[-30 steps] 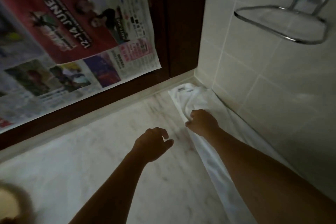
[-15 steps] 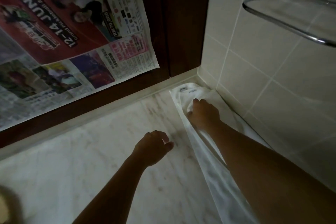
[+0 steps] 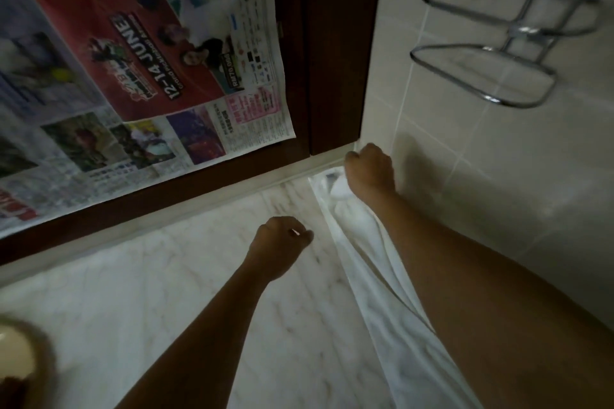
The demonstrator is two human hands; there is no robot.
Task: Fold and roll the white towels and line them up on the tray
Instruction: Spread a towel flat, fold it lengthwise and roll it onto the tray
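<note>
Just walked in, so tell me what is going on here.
A person is working on a long white towel that lies along the marble counter by the tiled wall. The right hand grips the towel's far end in the corner. The left hand hovers over the counter beside it, fingers curled, holding nothing. The towel is not rolled yet, and no tray shows. A newspaper hangs on the dark wood panel behind, and a chrome rack is fixed to the wall.
</note>
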